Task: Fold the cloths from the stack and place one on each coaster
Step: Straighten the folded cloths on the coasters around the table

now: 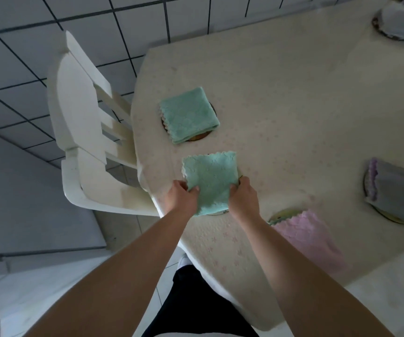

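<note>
Near the table's (pixel 293 105) left edge, a folded green cloth (pixel 209 181) is pinched at its two near sides by the left hand (pixel 181 196) and right hand (pixel 244 197), fingers curled round it, apparently so it is squared over the coaster (pixel 216 213) beneath.

Bare forearms, dark trousers (pixel 196 307), a white shoe (pixel 184 260).

Folded mint-green cloth (pixel 209 182), scalloped edge, held flat over a mostly hidden coaster (pixel 216 212). A second green cloth (pixel 189 115), a pink cloth (pixel 310 237) and a grey cloth (pixel 397 190) each lie folded on coasters.
</note>
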